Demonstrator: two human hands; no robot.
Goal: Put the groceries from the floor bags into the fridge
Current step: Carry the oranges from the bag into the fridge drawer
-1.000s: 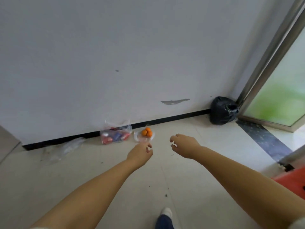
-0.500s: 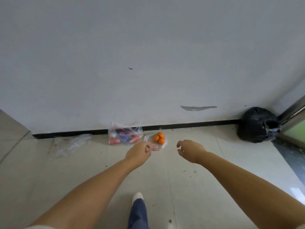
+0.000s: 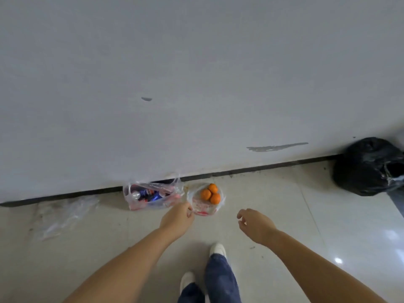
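Observation:
Two clear plastic bags sit on the tiled floor against the wall. The bag of drink cans (image 3: 150, 196) holds red and blue cans. Right of it, the bag of oranges (image 3: 206, 200) holds three oranges (image 3: 210, 194). My left hand (image 3: 177, 221) reaches forward, its fingertips at the near left edge of the orange bag; whether it touches the plastic I cannot tell. My right hand (image 3: 255, 224) hovers lower right of that bag, fingers loosely curled, holding nothing. The fridge is out of view.
An empty clear plastic bag (image 3: 65, 215) lies flat on the floor to the left. A full black rubbish bag (image 3: 369, 167) stands at the wall on the right. The grey wall (image 3: 196, 84) fills the upper view. My feet in white shoes (image 3: 216, 250) stand below.
The view has moved closer to the bags and dropped lower. Both hands have come nearer to the orange bag. The door frame at the right has left the view.

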